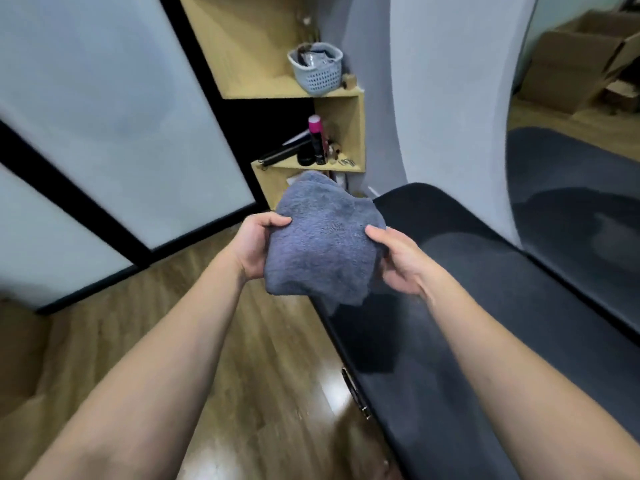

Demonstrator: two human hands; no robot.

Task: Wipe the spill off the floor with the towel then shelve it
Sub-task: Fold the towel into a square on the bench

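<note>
A person stands on a wooden plank floor (pixel 270 358), arms stretched forward, holding a folded blue-grey towel (pixel 322 244) in the air between both hands. The towel hangs above the floor's boundary with a long black padded bench (pixel 467 306), whose rounded end lies just beyond the towel and whose left edge runs down toward the lower right of the frame. Bare floor opens to the left of that edge, bounded at the far side by frosted glass panels (pixel 104 116) in black frames.

Ahead, past the towel, a light wooden corner shelf unit (pixel 349 133) rises against a grey wall (pixel 433 81). Its upper shelf carries a pale perforated plastic basket (pixel 317 69) near the right corner; the shelf below holds a black bottle with a pink cap (pixel 317 140) and a dark rod-shaped item among smaller objects too blurred to name.

The left hand (pixel 256 247) grips the towel's left edge, thumb on top and fingers curled beneath. The right hand (pixel 398 258) grips the right edge, thumb pressed on the upper face, fingers hidden under the cloth.

Cardboard boxes (pixel 581 60) sit at the far upper right.
</note>
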